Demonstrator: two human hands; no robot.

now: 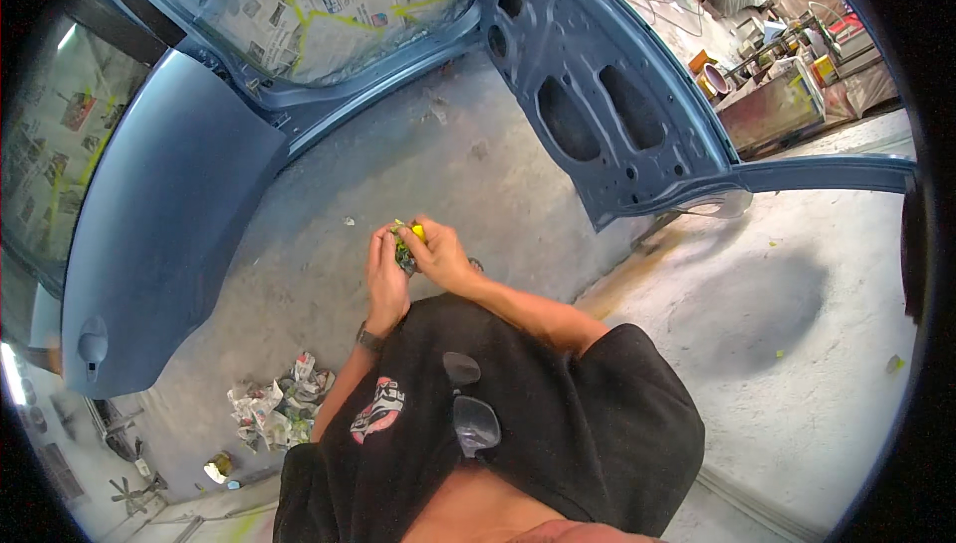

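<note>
Both hands are together in front of my chest. My left hand, with a dark watch on its wrist, is closed around one side of a small crumpled green and dark wad. My right hand closes on it from the other side. A bright yellow piece shows at the right fingers; whether it is part of the wad I cannot tell. The fingers hide much of what they hold.
A blue car door stands on the left, and an open blue door panel at the upper right. Newspaper and yellow-green tape cover the car opening. Crumpled newspaper lies on the floor at lower left. A cluttered bench stands far right.
</note>
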